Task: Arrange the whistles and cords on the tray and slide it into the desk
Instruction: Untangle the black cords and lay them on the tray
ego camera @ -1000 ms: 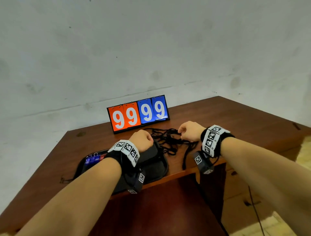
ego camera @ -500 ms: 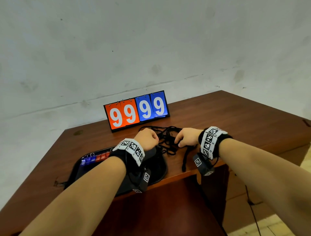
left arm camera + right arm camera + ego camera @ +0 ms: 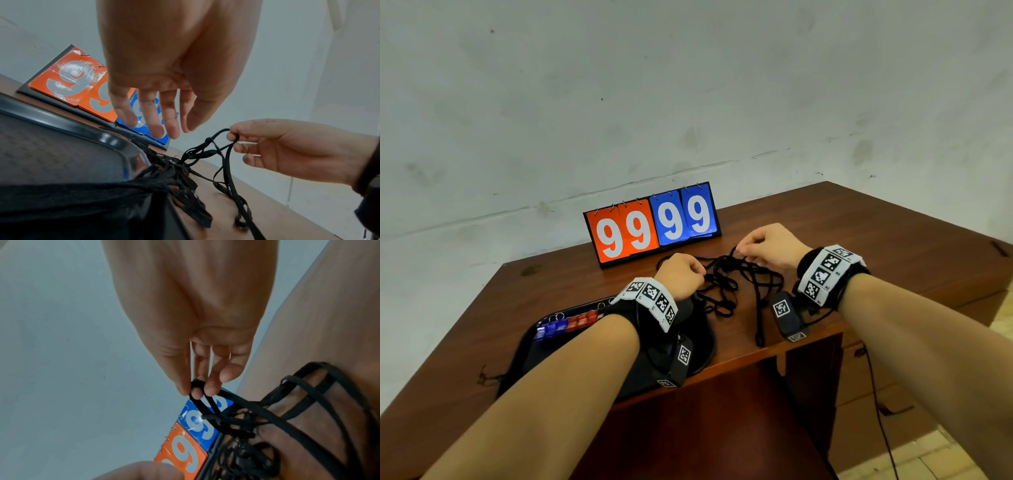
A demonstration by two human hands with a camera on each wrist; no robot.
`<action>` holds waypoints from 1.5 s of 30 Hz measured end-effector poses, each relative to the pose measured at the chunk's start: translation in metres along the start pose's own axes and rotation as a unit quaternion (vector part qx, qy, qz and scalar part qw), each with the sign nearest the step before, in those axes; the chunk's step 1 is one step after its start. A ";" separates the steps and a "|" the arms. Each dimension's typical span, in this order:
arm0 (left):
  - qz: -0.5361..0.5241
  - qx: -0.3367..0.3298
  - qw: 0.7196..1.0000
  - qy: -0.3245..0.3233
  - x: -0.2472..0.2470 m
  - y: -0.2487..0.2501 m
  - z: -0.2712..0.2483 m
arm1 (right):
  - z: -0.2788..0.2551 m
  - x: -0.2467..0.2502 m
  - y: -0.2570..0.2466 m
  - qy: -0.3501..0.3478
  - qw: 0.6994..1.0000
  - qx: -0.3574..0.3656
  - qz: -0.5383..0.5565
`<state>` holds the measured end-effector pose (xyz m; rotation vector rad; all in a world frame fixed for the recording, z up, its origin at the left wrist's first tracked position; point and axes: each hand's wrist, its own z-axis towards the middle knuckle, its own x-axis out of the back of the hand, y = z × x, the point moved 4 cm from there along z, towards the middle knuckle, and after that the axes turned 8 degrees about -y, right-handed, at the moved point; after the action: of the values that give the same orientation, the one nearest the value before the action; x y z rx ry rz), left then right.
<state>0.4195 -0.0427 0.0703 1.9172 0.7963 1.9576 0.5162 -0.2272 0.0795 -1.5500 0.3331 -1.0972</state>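
A tangle of black cords [image 3: 726, 281] lies on the desk between my hands. My right hand [image 3: 739, 251] pinches one cord loop [image 3: 197, 395] between thumb and forefinger and holds it a little above the tangle. My left hand [image 3: 700, 274] hovers beside the tangle over the right end of the black tray [image 3: 530, 346]. In the left wrist view its fingers [image 3: 152, 123] hang relaxed and hold nothing. A row of blue and red whistles [image 3: 566, 323] lies along the tray's far edge. My left forearm hides much of the tray.
A flip scoreboard [image 3: 650, 222] reading 99 99 stands just behind the cords, near the wall. The brown desk [image 3: 876, 233] has bare wood to the right. The tray overhangs the front edge. A drawer block [image 3: 866, 377] with a hanging cable is at lower right.
My right hand has lifted a cord loop up and back from the tangle. The left hand stays by the tangle's left side. The head view has shifted slightly.
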 end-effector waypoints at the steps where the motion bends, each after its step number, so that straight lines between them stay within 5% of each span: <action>1: -0.010 0.001 1.000 0.006 0.000 0.001 0.002 | -0.001 0.002 -0.003 -0.004 1.000 0.003 0.024; 7: -0.073 -0.018 0.997 0.024 -0.001 0.013 0.005 | -0.006 0.007 -0.016 -0.012 0.995 0.030 0.090; 14: -0.085 -0.067 0.994 -0.029 -0.010 0.029 0.005 | -0.008 0.003 -0.027 -0.057 0.983 0.050 0.167; 23: -0.102 -0.034 0.987 -0.116 -0.031 0.033 0.002 | -0.009 0.014 -0.022 -0.012 0.971 0.046 0.232; 31: -0.124 -0.042 0.991 -0.041 -0.035 0.030 0.008 | -0.012 0.021 -0.018 0.002 0.964 0.049 0.262; 36: -0.177 -0.027 0.984 -0.021 -0.025 0.028 0.003 | -0.012 0.034 0.003 0.065 0.974 0.009 0.215; 41: -0.173 -0.020 0.985 0.005 -0.016 0.027 0.003 | -0.015 0.030 0.019 0.036 0.985 -0.065 0.153; 45: -0.165 -0.034 0.986 0.015 -0.011 0.037 0.003 | -0.016 0.030 0.011 0.065 0.997 -0.028 -0.041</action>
<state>0.4292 -0.0778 0.0818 1.6010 0.9725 1.7899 0.5232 -0.2624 0.0817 -1.5565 0.3937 -1.2649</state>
